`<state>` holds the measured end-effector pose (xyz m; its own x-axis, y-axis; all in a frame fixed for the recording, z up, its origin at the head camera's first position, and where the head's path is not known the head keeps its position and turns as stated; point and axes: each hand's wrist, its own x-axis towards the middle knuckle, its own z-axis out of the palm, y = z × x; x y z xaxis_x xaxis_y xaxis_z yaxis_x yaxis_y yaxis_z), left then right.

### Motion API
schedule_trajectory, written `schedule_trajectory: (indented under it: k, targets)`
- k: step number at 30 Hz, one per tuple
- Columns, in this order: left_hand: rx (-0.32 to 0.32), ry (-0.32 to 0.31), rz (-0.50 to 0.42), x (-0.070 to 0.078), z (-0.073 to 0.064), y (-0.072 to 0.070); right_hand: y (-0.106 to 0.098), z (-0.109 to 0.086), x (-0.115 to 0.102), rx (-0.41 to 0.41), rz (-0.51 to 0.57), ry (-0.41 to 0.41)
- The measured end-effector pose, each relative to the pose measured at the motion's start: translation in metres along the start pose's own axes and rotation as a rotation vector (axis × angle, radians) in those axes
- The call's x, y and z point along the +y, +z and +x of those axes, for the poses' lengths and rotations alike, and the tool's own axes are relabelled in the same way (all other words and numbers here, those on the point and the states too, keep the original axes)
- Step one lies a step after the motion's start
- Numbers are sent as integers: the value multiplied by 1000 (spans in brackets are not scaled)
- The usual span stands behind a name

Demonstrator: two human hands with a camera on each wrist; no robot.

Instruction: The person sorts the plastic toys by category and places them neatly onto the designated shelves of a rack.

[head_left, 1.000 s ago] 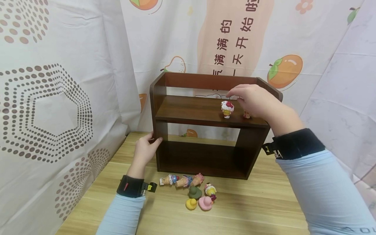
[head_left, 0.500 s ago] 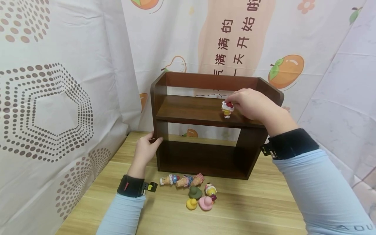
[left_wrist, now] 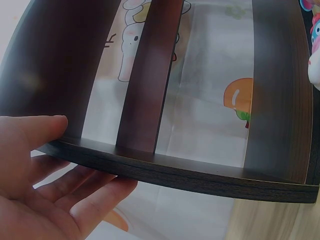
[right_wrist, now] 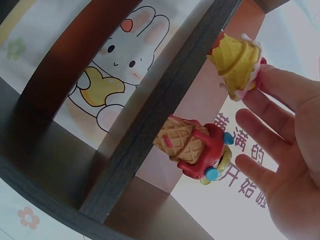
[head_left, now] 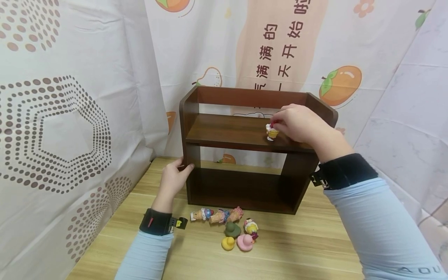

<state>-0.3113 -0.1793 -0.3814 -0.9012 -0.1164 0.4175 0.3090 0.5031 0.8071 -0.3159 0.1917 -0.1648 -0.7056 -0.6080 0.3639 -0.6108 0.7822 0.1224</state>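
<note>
Dotted white cloth [head_left: 73,132] hangs left of your wood-grain surface [head_left: 297,249]. Your left hand [head_left: 174,177] grips the left side of the brown shelf [head_left: 245,146]. In front of it lie three ice-cream figurines [head_left: 219,216], then a yellow duck [head_left: 228,243], green duck [head_left: 232,230], pink duck [head_left: 245,242] and yellow-and-white figurine [head_left: 251,226]. On the upper board [head_left: 227,128], your right hand [head_left: 299,122] pinches a yellow cone figurine [head_left: 272,133] by its top, just beside a red-and-tan cone figurine [right_wrist: 187,145].

The left hand [head_left: 174,177] touches a smooth wood-look shelf [head_left: 224,128]; the right hand [head_left: 299,122], a plastic-looking cone figurine [right_wrist: 234,65] (waffle-ridged).
</note>
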Motion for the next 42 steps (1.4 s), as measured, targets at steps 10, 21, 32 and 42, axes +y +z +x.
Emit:
schedule_trajectory:
  k: [10,21,32,42]
  targets:
    - [3,3,-3,1,0,0,2,0,3,0,12,64]
    - [3,3,0,1,0,0,1,-2,5,-63,62,155]
    - [2,0,-1,2,0,1,-4,-4,4,-62,35,164]
    - [4,4,6,0,-1,1,4,-2,4,-41,8,133]
